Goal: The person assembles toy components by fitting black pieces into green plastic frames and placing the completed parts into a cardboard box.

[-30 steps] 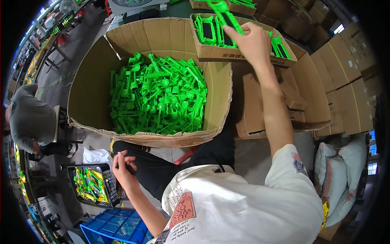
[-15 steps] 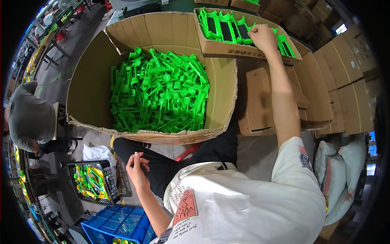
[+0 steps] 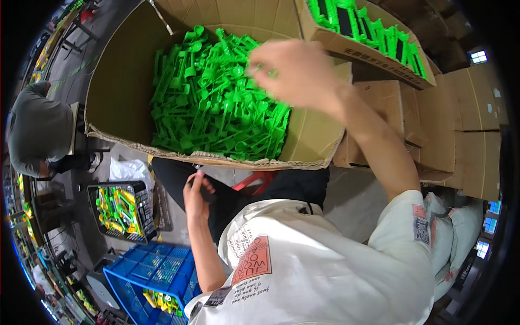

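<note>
My right hand [image 3: 295,73] hangs over a heap of bright green plastic parts [image 3: 216,108], its fingers smeared by motion. A bit of green shows at its fingertips, but whether it is held cannot be made out. The heap fills the bottom of a large open carton [image 3: 314,143] in front of me. Beyond my right forearm, a long shallow carton [image 3: 374,62] carries green frames [image 3: 382,35] in a row, with dark panels between them. Low by my left thigh, my left hand [image 3: 196,200] has loosely bent fingers that are apart, with nothing visible in them.
Left of my legs stand a black crate [image 3: 145,216] and a blue crate [image 3: 146,271], both with yellow and green pieces. A person in grey [image 3: 40,127] sits far left. Cartons [image 3: 479,103] and white sacks [image 3: 460,233] are on the right. A red stool [image 3: 260,181] shows below the carton.
My right hand has left the row of green frames and swung left over the heap. The view has shifted, so the cartons sit higher. My left hand stays by my thigh.
</note>
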Demonstrator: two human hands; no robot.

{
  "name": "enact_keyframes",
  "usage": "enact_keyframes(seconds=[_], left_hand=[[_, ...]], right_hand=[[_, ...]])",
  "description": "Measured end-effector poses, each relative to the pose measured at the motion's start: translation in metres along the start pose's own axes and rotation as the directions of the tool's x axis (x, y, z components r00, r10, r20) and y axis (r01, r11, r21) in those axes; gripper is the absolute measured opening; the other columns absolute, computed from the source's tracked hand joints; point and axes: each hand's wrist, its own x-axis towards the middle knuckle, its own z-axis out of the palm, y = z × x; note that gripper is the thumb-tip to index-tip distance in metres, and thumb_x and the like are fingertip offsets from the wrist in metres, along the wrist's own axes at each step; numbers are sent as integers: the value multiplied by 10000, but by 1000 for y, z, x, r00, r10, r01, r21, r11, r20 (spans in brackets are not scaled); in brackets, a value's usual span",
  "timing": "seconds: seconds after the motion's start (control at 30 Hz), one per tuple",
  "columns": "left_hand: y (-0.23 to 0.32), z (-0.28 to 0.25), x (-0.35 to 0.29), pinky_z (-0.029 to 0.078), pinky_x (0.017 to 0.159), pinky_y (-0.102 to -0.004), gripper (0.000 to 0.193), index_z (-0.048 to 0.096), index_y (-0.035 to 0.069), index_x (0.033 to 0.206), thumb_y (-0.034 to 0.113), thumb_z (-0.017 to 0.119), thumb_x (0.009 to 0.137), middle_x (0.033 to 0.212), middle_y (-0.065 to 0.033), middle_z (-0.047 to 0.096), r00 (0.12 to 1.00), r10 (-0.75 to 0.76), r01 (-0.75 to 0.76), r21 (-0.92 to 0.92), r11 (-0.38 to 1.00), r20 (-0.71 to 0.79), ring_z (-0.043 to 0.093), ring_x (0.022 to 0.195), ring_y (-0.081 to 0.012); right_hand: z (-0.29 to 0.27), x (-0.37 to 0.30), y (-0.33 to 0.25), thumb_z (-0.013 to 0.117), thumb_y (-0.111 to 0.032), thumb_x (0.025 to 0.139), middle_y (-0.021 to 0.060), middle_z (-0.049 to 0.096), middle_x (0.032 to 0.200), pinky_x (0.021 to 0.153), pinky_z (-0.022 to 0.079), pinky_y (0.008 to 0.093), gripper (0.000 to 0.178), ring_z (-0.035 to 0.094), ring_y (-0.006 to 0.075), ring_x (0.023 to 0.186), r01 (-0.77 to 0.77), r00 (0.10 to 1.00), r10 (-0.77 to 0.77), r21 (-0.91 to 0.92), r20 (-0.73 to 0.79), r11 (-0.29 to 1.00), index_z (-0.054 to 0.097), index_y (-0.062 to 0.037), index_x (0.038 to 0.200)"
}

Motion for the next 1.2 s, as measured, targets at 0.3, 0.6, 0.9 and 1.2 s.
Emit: enact_keyframes(seconds=[0.3,0.6,0.9,1.2], left_hand=[[-13,-14,2,568,794,-414,174,491,-8,1121,67,434,974,1001,-189,629,962,-125,150,-86,985,244,663,859,-278],[-41,-81,20,471,919,-571,220,504,31,934,172,663,877,1001,-212,642,840,205,131,-554,822,503,645,967,-356],[-32,-68,23,407,673,-314,248,621,21,786,224,764,773,719,-60,508,871,83,85,-314,946,485,481,689,-193],[4,-24,-29,431,486,-211,112,582,73,838,14,677,841,683,26,584,986,84,-40,-287,957,145,560,533,-73]], right_hand=[[224,94,81,572,-128,768,173,695,946,653,543,420,189,687,280,827,-161,804,235,-181,546,970,693,-39,884],[350,81,84,504,-138,816,190,543,1302,983,430,461,709,528,357,1188,-411,536,357,-133,765,902,254,-134,1480],[316,68,75,610,-77,748,150,703,876,700,561,414,173,689,307,852,118,747,162,-368,645,922,708,-61,890],[114,88,-19,642,-245,857,119,697,801,531,506,320,283,668,192,613,-412,793,155,332,589,849,660,13,975]])
